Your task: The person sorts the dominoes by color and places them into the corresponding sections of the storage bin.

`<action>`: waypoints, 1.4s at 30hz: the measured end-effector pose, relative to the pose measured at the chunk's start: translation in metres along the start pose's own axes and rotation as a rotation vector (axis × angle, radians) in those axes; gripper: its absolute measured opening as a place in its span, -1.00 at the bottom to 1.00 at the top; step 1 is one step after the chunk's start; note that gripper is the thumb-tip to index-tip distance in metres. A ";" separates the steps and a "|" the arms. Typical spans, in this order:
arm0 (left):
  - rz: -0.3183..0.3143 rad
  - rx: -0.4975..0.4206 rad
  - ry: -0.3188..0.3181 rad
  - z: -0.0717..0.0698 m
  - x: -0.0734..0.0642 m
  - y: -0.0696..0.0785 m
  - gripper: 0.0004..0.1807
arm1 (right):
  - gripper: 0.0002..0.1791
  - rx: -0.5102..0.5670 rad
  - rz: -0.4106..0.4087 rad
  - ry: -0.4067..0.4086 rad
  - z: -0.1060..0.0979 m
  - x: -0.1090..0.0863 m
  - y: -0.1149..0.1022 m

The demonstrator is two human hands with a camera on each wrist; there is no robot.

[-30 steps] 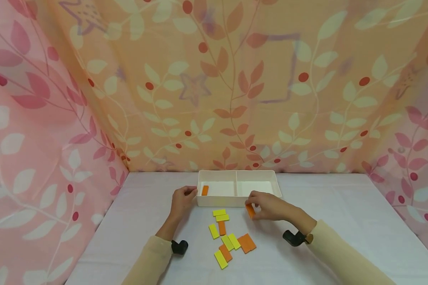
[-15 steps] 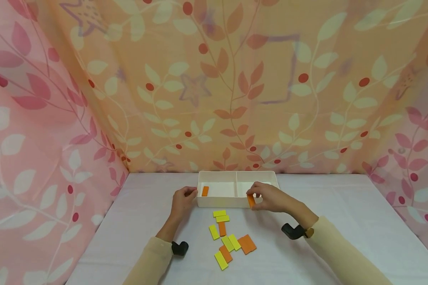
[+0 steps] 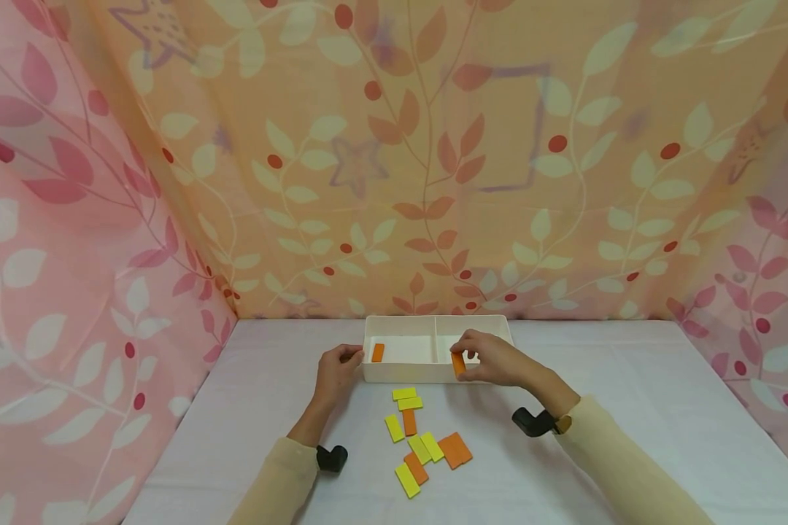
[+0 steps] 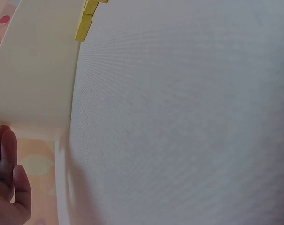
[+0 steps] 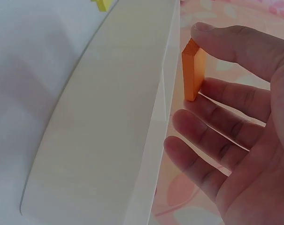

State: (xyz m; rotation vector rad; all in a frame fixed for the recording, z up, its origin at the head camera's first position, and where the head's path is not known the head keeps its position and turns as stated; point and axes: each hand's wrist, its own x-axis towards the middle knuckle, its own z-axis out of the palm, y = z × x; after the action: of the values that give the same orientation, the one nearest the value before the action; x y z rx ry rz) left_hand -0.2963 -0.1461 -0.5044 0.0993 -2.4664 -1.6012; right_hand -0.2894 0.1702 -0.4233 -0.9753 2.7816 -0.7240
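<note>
A white two-part box [image 3: 403, 373] stands at the back of the table. My right hand [image 3: 497, 359] pinches a flat orange block [image 5: 194, 72] between thumb and fingertips, close over the box's front wall by the right compartment. With its fingertips, my left hand [image 3: 336, 373] touches the box's left end; the left wrist view shows the fingers nearly straight against that wall. Another orange block [image 3: 378, 353] leans in the left compartment. In front of the box lie several yellow blocks [image 3: 407, 480] and orange blocks [image 3: 455, 450], loosely scattered.
A white cloth [image 3: 565, 467] covers the table. Floral curtains [image 3: 394, 219] hang behind it and along both sides. A divider [image 3: 436, 339] splits the box in two. Each wrist wears a black camera [image 3: 332, 459].
My right hand has lifted the orange block from in front of the box up to its front wall, then slightly left. The left hand has stayed at the box's end.
</note>
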 end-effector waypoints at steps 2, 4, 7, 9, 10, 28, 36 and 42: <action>-0.004 -0.007 -0.003 0.000 0.000 0.000 -0.76 | -0.61 -0.001 -0.006 0.001 0.000 0.001 0.000; -0.010 -0.010 -0.006 0.001 0.000 0.000 -0.76 | -0.60 -0.006 -0.017 0.003 0.000 0.002 0.001; -0.018 -0.009 -0.006 0.001 0.000 0.000 -0.76 | -0.60 -0.020 -0.029 0.001 -0.001 0.004 0.001; -0.020 -0.004 -0.004 0.001 0.000 0.001 -0.76 | -0.60 -0.025 -0.030 -0.002 -0.002 0.006 0.000; -0.020 -0.001 -0.001 0.001 0.000 0.001 -0.77 | -0.60 -0.026 -0.021 -0.004 -0.003 0.006 -0.001; -0.011 0.011 0.002 0.001 0.000 -0.001 -0.76 | -0.51 -0.031 0.022 -0.004 -0.010 0.022 -0.007; -0.002 0.016 0.005 0.002 0.002 -0.003 -0.77 | -0.52 -0.049 -0.022 0.019 -0.012 0.033 -0.007; -0.007 0.018 -0.002 0.002 0.003 -0.004 -0.76 | -0.55 -0.013 0.010 0.002 -0.011 0.043 -0.008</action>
State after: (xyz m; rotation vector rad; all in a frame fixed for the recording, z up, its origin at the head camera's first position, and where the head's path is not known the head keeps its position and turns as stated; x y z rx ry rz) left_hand -0.2999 -0.1466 -0.5086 0.1089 -2.4848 -1.5835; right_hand -0.3217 0.1426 -0.4068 -0.9632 2.7941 -0.7065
